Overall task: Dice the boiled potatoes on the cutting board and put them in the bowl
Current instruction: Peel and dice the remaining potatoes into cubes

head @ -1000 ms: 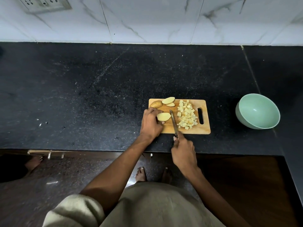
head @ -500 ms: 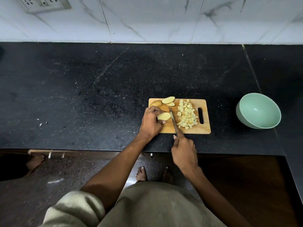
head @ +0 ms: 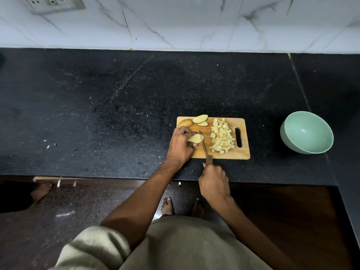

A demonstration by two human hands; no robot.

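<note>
Left hand (head: 180,145) grips potato half (head: 195,138), long axis across cutting board (head: 226,155). Right hand (head: 213,182) grasps knife (head: 203,144) (blade pointing away, against potato's right end).

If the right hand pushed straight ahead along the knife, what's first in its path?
Probably nothing: beyond the right hand, the knife tip meets bare cutting board, between the held potato piece and diced pile.
</note>
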